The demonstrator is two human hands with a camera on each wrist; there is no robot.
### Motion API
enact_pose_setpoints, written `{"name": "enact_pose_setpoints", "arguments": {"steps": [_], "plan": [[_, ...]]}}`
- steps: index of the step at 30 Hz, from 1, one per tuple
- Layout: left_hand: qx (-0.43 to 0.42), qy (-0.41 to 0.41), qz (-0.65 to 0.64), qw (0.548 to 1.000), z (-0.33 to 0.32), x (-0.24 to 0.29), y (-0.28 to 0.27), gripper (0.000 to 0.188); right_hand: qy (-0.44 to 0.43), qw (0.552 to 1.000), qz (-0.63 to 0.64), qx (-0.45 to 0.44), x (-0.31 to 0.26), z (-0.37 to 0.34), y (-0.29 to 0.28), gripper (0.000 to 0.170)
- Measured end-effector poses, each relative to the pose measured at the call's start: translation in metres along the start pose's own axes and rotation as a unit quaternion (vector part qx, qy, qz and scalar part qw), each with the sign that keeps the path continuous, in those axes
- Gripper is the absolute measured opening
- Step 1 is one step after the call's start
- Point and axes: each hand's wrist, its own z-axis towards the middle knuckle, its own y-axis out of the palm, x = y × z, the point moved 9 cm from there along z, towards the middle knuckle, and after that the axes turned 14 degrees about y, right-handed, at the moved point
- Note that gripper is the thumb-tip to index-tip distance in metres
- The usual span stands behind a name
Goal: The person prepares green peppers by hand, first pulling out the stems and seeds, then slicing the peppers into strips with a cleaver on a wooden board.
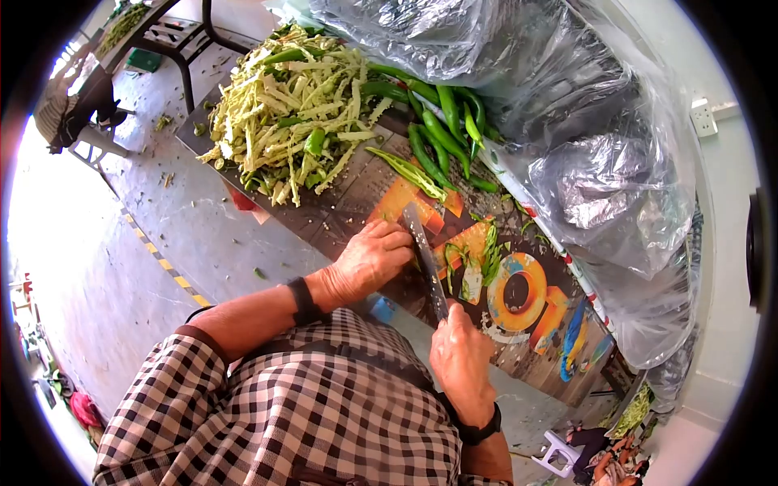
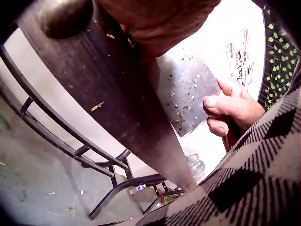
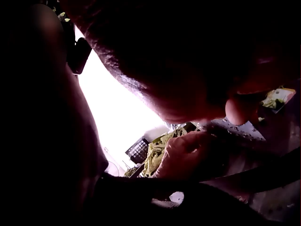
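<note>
My right hand [image 1: 462, 352] grips the handle end of a wide-bladed knife [image 1: 425, 257]; its blade stands edge-on to the head view. In the left wrist view the flat of the blade [image 2: 188, 89] is speckled with seeds. My left hand [image 1: 373, 255] is at the table's near edge with its fingers bent, right beside the blade; what lies under them is hidden, and I cannot tell whether they hold anything. Beyond the blade lies a slit green chili pepper [image 1: 409, 172]. Thin green pepper pieces [image 1: 491, 255] lie to the blade's right.
A heap of pale, cut pepper strips [image 1: 292, 113] covers the table's far left. Whole green chili peppers [image 1: 438, 134] are piled beside it. Clear plastic sheeting [image 1: 583, 178] runs along the far side. The printed tabletop [image 1: 559, 377] ends close to my body.
</note>
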Motion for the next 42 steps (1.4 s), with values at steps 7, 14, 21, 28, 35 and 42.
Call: {"name": "enact_pose_setpoints", "arguments": {"steps": [7,14,21,28,35,42], "plan": [[-0.005,-0.003,-0.011,1.0,0.003,0.001,-0.002,0.02,-0.022,0.999,-0.035,-0.018,-0.03,0.046,0.015,0.017],[-0.002,-0.012,-0.014,1.0,0.003,0.001,-0.004,0.02,0.032,0.999,-0.024,-0.034,0.007,0.021,0.012,0.017],[0.011,-0.016,-0.011,1.0,0.0,-0.001,-0.001,0.022,0.062,0.997,0.039,0.035,0.044,-0.002,-0.003,0.013],[0.022,-0.011,-0.018,1.0,-0.002,-0.001,-0.004,0.021,0.047,0.996,0.077,-0.023,0.025,-0.002,0.004,0.014],[0.022,-0.006,-0.026,0.999,0.001,0.0,-0.006,0.02,0.016,0.998,0.057,-0.031,0.016,0.002,0.005,0.017],[0.016,-0.007,-0.018,1.0,0.001,0.001,-0.004,0.02,-0.054,0.997,0.055,-0.025,-0.02,0.041,0.007,0.026]]}}
